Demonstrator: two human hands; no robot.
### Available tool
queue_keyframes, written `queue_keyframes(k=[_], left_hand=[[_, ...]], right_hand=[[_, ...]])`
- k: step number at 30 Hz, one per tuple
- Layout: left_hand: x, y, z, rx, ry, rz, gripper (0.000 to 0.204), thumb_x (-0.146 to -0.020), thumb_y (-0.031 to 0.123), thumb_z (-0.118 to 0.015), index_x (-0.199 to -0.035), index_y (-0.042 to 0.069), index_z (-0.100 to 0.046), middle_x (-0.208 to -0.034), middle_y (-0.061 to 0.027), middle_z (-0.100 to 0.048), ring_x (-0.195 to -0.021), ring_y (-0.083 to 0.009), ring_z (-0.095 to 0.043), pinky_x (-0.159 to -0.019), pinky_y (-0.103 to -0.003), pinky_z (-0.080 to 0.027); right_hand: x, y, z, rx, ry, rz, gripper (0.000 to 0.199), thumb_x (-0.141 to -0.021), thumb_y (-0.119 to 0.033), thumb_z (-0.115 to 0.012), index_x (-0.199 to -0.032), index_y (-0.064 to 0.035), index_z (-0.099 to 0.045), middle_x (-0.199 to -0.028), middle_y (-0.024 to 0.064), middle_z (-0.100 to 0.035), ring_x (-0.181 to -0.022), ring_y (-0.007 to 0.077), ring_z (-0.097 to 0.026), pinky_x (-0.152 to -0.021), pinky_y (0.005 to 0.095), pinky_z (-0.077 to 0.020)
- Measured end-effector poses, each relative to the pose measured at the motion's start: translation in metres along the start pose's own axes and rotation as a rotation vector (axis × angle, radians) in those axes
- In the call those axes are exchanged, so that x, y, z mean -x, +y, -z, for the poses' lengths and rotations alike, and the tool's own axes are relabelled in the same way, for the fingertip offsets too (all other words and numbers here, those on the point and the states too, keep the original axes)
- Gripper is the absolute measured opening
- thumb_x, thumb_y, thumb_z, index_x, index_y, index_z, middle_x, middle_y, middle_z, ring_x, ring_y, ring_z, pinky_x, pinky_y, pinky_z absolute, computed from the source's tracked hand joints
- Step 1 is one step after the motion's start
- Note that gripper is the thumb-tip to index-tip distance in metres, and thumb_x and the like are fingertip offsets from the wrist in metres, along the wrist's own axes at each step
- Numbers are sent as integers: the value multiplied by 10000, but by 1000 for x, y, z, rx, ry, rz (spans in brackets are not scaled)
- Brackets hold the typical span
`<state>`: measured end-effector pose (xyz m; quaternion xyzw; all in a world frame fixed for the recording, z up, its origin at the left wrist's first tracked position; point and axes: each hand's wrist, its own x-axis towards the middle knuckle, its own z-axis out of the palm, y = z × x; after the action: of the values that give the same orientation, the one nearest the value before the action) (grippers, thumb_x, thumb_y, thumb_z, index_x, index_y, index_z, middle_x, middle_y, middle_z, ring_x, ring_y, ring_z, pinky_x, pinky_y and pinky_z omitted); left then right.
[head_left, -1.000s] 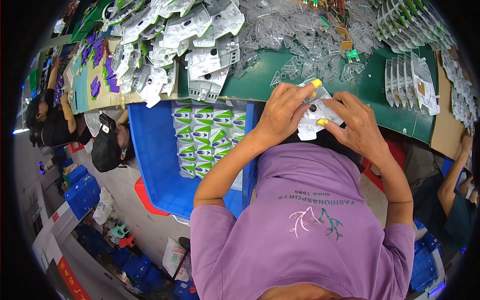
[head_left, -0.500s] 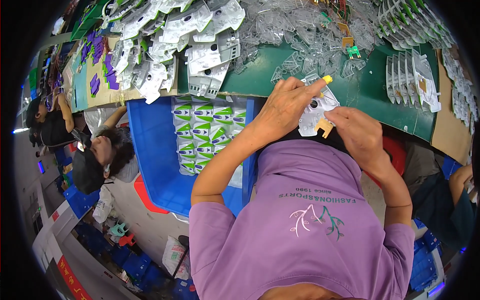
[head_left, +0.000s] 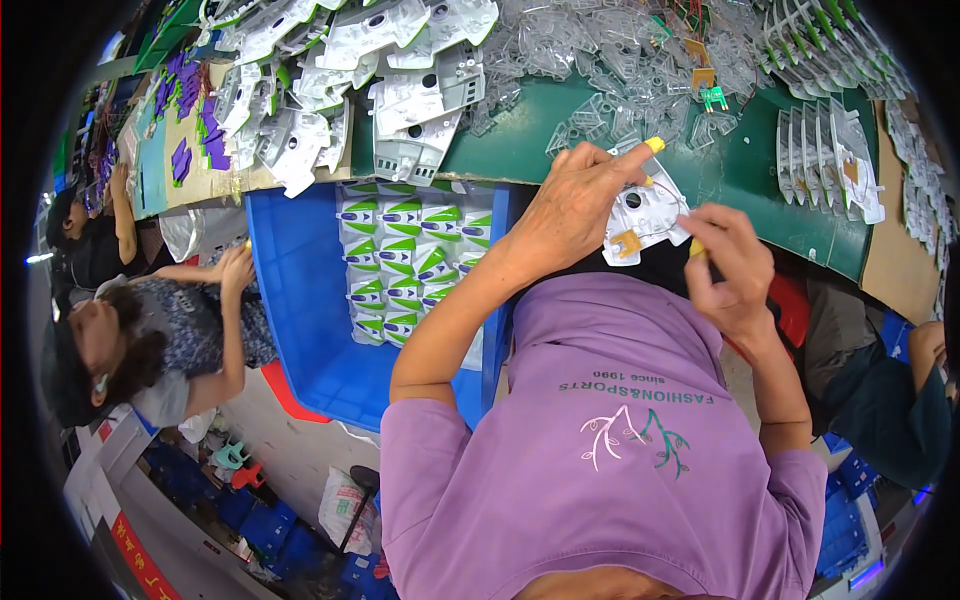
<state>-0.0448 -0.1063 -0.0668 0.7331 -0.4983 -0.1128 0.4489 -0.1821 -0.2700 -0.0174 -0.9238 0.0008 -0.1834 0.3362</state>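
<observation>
My left hand (head_left: 567,212) grips a white plastic shell (head_left: 658,222) by its left and upper edge, above my lap at the table's front. The shell has a dark round hole, and a small tan circuit board (head_left: 627,243) lies at its lower left corner. A yellow finger cover shows on a fingertip of the left hand. My right hand (head_left: 738,270) is just beside the shell's right edge, its fingers bent and apart, with another yellow cover on a finger. Nothing can be made out between them. A thin wire seems to run across the shell.
The green table (head_left: 740,195) bears piled white shells (head_left: 420,130), clear plastic parts (head_left: 570,60) and a row of shells (head_left: 825,150) at right. A blue bin (head_left: 300,300) with bagged green-and-white pieces (head_left: 400,265) stands left of me. Another person (head_left: 190,320) sits beyond it.
The shell has turned in my left hand, and the tan board now shows at its lower left corner. My right hand has come off the shell to the right. The person at left has shifted.
</observation>
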Motion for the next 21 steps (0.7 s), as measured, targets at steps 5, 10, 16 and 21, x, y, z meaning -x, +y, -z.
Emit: queue_keyframes(k=[5, 10, 16, 21], left_hand=[[-7, 1, -5, 30, 36, -37, 497, -823, -60, -509, -1307, 33, -441, -1002, -64, -660, -858, -241, -496, -811, -348, -375], [-3, 16, 15, -42, 323, -63, 344, -754, -81, -623, -1089, -16, -581, -918, -134, -651, -805, -298, -586, -746, -357, -465], [-5, 32, 20, -11, 326, 24, 254, -756, -64, -645, -1000, 3, -620, -923, -121, -649, -798, -279, -593, -722, -349, -466], [-9, 39, 1, 73, 211, 7, 204, -754, -62, -650, -951, -16, -626, -888, -140, -643, -782, -264, -598, -696, -323, -469]], right_hand=[[22, 21, -10, -130, -44, -441, 259, -782, 5, -593, -1030, -42, -537, -705, 96, -592, -531, 201, -568, -497, 312, -446], [17, 18, 16, -200, 138, -360, 198, -782, 27, -572, -966, -39, -543, -632, 64, -541, -515, 138, -535, -489, 270, -422], [6, 24, 127, -214, 568, -466, 163, -867, 37, -488, -1023, -6, -505, -774, -27, -546, -678, 4, -484, -577, 148, -368], [3, 82, 159, -295, 604, -571, 174, -876, -14, -505, -1048, -2, -523, -723, -15, -538, -537, 15, -423, -474, 156, -321]])
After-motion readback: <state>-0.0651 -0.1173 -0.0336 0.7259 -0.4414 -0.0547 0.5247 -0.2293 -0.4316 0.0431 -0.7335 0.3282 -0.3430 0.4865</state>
